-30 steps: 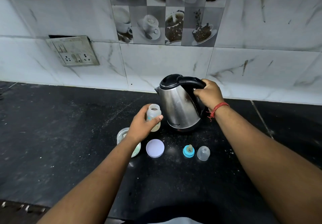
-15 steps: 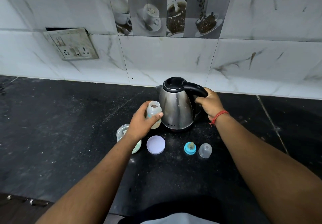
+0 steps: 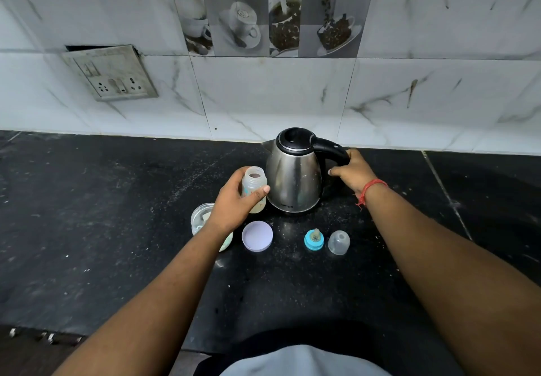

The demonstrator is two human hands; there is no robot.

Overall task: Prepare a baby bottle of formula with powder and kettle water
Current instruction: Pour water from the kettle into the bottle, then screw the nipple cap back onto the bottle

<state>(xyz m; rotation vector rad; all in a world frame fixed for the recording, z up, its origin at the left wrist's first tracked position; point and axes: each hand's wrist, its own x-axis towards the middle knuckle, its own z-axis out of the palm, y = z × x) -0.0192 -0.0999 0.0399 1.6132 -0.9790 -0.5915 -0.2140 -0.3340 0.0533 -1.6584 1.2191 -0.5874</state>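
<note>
A steel kettle (image 3: 294, 170) with a black lid and handle stands upright on the black counter (image 3: 117, 229). My right hand (image 3: 352, 172) curls round the lower part of its handle. Just left of the kettle, my left hand (image 3: 234, 204) grips the open baby bottle (image 3: 254, 181), which is upright with something pale in its bottom. The powder jar (image 3: 200, 217) sits open behind my left wrist, partly hidden. A lilac lid (image 3: 257, 235), the blue-ringed teat (image 3: 313, 239) and a clear cap (image 3: 338, 242) lie in a row in front of the kettle.
A tiled wall runs close behind the kettle, with a switch and socket plate (image 3: 112, 74) at the left. White specks are scattered on the counter around the items. The counter's front edge is near my body.
The kettle has gone from tipped toward the bottle to standing upright on the counter. My right hand has slid lower on its handle. My left hand keeps the bottle in place.
</note>
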